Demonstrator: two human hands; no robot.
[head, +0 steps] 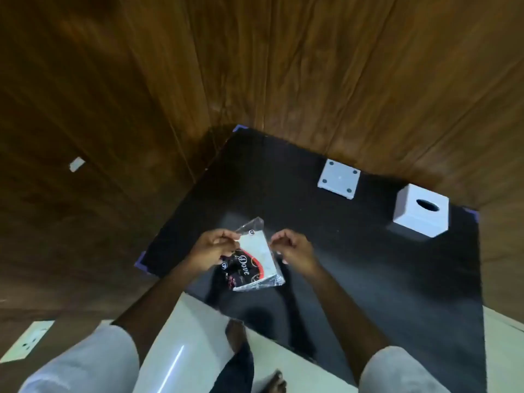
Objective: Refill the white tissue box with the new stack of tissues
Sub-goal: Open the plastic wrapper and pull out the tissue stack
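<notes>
We are early: our left hand point(211, 246) pinches the wrapped tissue pack point(253, 258), our right hand point(293, 246) curls beside it, grip unclear. The white tissue box point(421, 212) sits well beyond, unfilled, base plate point(338, 178) removed.

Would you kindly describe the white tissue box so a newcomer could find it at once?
Start from the black mat spread on the floor by the wooden wall. At its far right corner stands the white tissue box, a cube. An oval slot in its top sets it apart from the flat white plate with four dark dots lying to its left.
</notes>
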